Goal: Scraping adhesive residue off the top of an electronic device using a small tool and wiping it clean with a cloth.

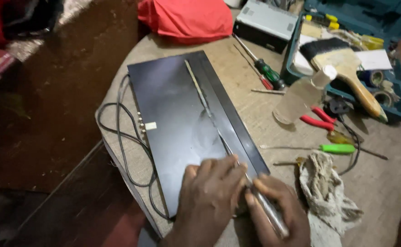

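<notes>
A flat black player box (pixel 177 119), the disc-player kind, is laid on a round table (pixel 383 183), with its black cable (pixel 122 137) looped off the left edge. The left hand (pixel 209 196) is pressed flat on the near end of the lid, fingers together and stretched out, not wrapped around anything. A long screwdriver (pixel 209 114) is held in the right hand (pixel 273 210): the clear handle is clamped by curled fingers and thumb, and the thin shaft is run diagonally up across the lid, right along the raised front strip. Whether the tip is actually touching the case can't be told from here.

Just right of the hands a dirty crumpled rag (pixel 324 192) is dumped on the table. Beyond it a green-handled screwdriver (pixel 337 148) is lying flat, with red-handled pliers (pixel 317 118) a bit further back. A clear plastic bottle with a white cap (pixel 303 93) is tipped over near the pliers. Another screwdriver with a green and red grip (pixel 267 73) is parked near the back corner of the box. At the top right an open teal tool case (pixel 392 18) is seen, with a wide paintbrush (pixel 347 64) lying across it. A grey metal unit (pixel 264 20) and a red cloth (pixel 187 18) are sat at the far edge.
</notes>
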